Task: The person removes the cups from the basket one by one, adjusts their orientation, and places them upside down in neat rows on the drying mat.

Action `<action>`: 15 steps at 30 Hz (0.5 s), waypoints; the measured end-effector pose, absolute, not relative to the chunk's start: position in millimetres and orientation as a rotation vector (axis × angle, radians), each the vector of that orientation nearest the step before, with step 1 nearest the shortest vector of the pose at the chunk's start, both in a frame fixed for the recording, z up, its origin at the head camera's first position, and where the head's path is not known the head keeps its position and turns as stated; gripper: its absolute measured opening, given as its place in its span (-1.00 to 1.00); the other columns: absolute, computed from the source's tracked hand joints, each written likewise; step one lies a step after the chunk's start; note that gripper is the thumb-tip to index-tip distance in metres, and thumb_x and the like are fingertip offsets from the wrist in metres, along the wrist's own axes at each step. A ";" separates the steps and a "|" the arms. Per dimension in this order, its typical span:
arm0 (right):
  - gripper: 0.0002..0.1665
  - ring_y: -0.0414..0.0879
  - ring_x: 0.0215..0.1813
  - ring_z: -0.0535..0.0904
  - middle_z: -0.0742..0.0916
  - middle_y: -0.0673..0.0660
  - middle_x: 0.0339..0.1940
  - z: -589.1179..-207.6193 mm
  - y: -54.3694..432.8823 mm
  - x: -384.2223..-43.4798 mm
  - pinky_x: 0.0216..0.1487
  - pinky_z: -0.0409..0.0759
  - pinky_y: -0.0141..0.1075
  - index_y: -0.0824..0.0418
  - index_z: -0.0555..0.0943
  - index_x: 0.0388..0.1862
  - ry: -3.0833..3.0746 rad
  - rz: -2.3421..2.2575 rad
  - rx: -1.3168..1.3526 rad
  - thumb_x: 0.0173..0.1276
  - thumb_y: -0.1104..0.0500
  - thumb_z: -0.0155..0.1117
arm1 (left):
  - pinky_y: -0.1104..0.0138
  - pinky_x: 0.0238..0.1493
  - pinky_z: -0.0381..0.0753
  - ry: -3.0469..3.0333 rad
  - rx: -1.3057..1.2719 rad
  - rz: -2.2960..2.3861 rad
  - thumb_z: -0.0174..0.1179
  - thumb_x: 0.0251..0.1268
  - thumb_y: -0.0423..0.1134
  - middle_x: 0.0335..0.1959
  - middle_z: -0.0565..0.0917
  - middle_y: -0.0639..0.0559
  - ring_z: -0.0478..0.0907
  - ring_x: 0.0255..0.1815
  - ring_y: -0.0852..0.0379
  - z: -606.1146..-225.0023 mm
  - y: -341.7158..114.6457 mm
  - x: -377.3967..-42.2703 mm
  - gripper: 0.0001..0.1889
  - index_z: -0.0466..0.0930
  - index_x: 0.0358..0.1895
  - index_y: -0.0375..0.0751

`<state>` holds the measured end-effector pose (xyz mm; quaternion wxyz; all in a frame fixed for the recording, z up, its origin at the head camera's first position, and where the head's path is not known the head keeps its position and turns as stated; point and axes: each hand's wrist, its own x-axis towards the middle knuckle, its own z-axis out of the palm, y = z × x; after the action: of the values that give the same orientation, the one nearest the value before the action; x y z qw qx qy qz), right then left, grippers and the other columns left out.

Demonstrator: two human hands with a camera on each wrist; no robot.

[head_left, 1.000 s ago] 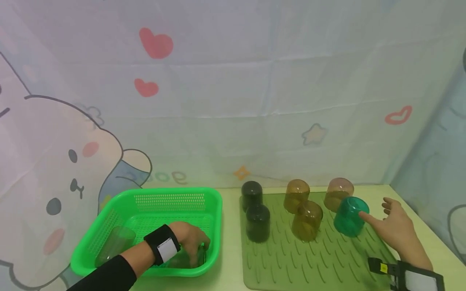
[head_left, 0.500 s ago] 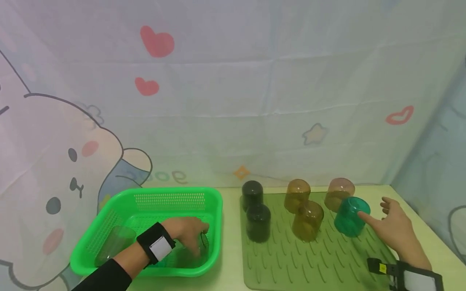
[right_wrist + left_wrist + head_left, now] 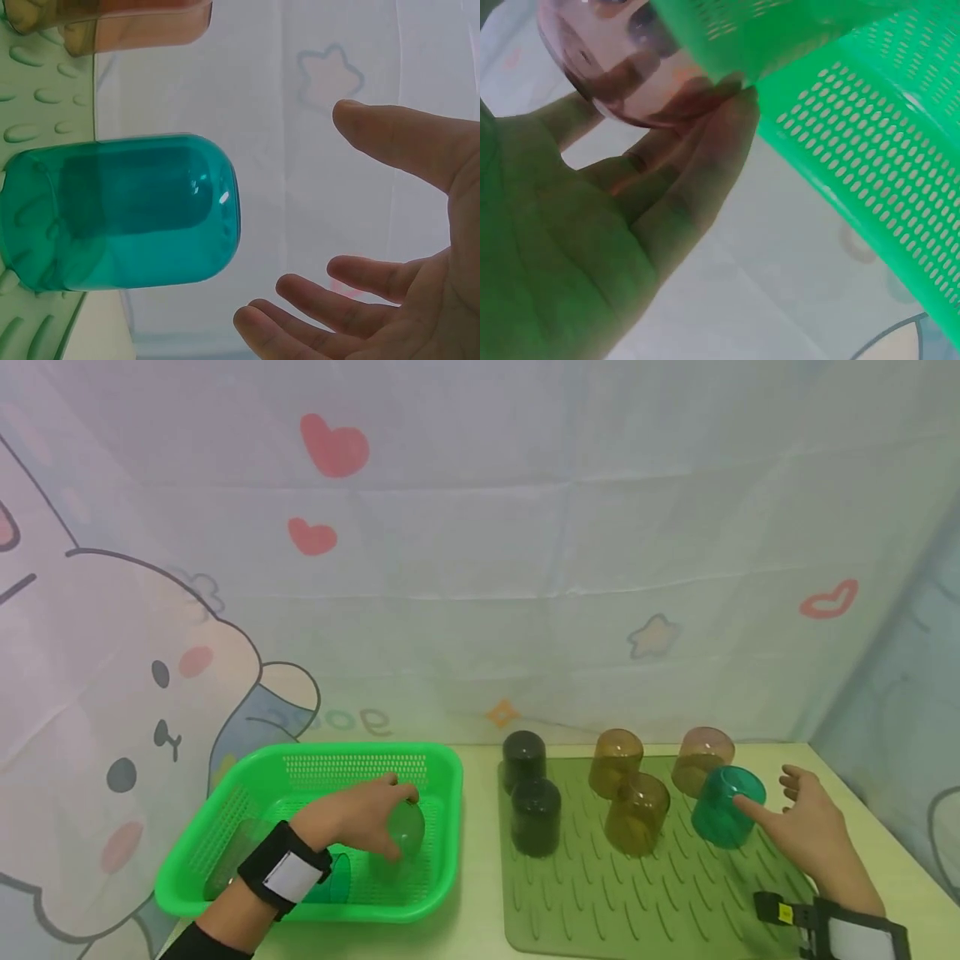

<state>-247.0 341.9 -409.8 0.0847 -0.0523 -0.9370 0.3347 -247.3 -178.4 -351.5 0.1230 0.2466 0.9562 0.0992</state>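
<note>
My left hand (image 3: 352, 818) is over the green basket and grips a see-through drinking glass (image 3: 408, 828). Pink-tinted in the left wrist view, that glass (image 3: 604, 67) sits between thumb and curled fingers, close to the basket wall. A teal glass (image 3: 341, 881) lies in the basket below my wrist, beside a clear glass (image 3: 243, 847) at the left end. My right hand (image 3: 813, 839) is at the mat's right side, fingers relaxed. In the right wrist view a gap separates it from the upside-down teal glass (image 3: 150, 214) on the mat.
The green basket (image 3: 442, 760) stands left of a green ridged drying mat (image 3: 592, 910). Upside down on the mat stand two dark glasses (image 3: 536, 818), two amber glasses (image 3: 637, 817) and a pink glass (image 3: 703, 756). A printed cloth (image 3: 480, 568) hangs behind the table.
My left hand has risen within the basket, bringing the gripped glass up and slightly back. The teal glass in the basket shows more clearly now. My right hand stays almost still.
</note>
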 end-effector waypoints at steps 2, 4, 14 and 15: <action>0.13 0.61 0.11 0.24 0.18 0.73 0.20 -408.2 340.9 -246.1 -0.06 0.42 0.25 0.64 -0.20 0.38 -2.789 0.981 -0.150 0.38 -0.17 0.11 | 0.19 -0.25 0.51 2.822 0.727 0.374 0.46 -0.12 -0.21 -0.05 0.40 -0.04 0.47 -0.21 0.08 -351.2 -182.2 -245.2 -0.36 0.44 0.14 -0.11; 0.12 0.61 0.11 0.24 0.19 0.73 0.20 -406.5 339.6 -245.3 -0.06 0.42 0.26 0.65 -0.19 0.38 -2.784 0.968 -0.134 0.38 -0.17 0.11 | 0.17 -0.21 0.51 2.861 0.718 0.462 0.45 -0.08 -0.18 0.00 0.39 -0.07 0.47 -0.13 0.06 -350.8 -185.5 -242.6 -0.34 0.42 0.17 -0.13; 0.06 0.55 0.07 0.25 0.23 0.70 0.16 -400.6 326.2 -240.1 -0.11 0.39 0.27 0.68 0.01 0.33 -2.787 0.870 0.063 0.34 -0.14 0.21 | 0.16 -0.19 0.53 3.109 0.571 0.783 0.42 0.03 -0.11 0.03 0.40 -0.12 0.46 0.01 -0.05 -350.6 -188.6 -225.5 -0.29 0.33 0.26 -0.21; 0.05 0.55 0.09 0.24 0.23 0.70 0.16 -399.8 323.5 -239.5 -0.11 0.38 0.29 0.68 0.02 0.33 -2.786 0.875 0.086 0.33 -0.13 0.22 | 0.16 -0.18 0.53 3.132 0.562 0.807 0.42 0.03 -0.11 0.02 0.40 -0.13 0.46 0.00 -0.05 -351.9 -187.3 -224.2 -0.29 0.32 0.26 -0.22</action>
<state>-239.5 323.5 -399.8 0.1097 0.0291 -0.9479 0.2977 -224.2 -187.3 -351.9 -0.0704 0.1708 0.9517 0.2453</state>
